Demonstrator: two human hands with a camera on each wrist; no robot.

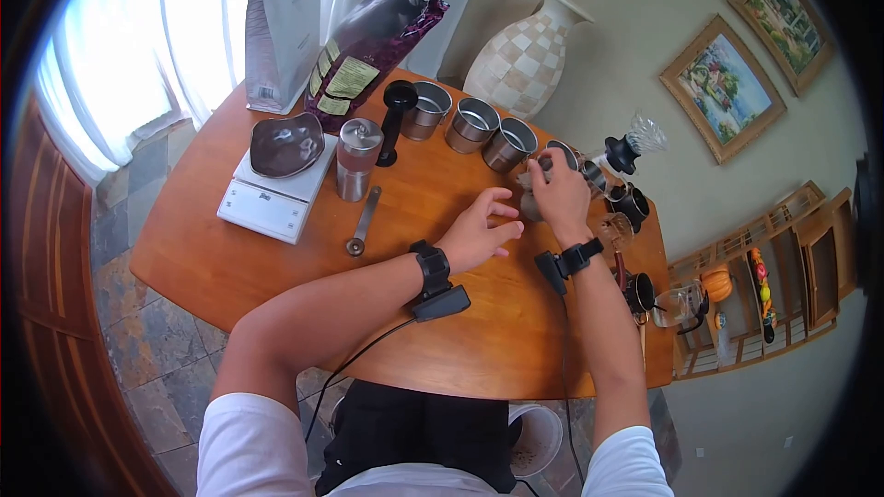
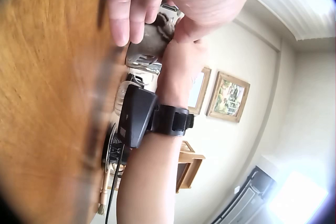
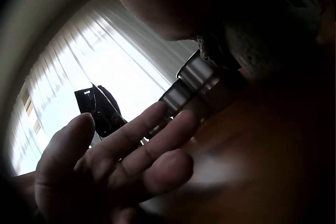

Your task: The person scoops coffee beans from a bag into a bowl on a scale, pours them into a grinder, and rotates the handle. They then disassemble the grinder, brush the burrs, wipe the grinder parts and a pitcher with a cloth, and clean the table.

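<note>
My right hand [image 1: 562, 193] is at the right part of the table, its thumb and fingers pinching the rim of a grey, speckled cup-like vessel [image 2: 150, 43]. Much of that vessel is hidden behind the fingers; the right wrist view shows its rough, dark-edged side [image 3: 252, 50]. My left hand [image 1: 479, 232] hovers over the wood just to the left, fingers spread and slightly bent, with nothing in it. Steel cups [image 1: 511, 144] with brownish lower bands stand in a row beyond both hands.
A white scale [image 1: 267, 207] bears a dark bowl [image 1: 286, 144]. Beside it are a steel hand grinder [image 1: 357, 161], a measuring spoon [image 1: 366, 221] and a black-handled tool [image 1: 396, 115]. Coffee bags [image 1: 354, 64] stand behind. Glassware [image 1: 680, 302] and a checkered vase [image 1: 520, 55] edge the right and back.
</note>
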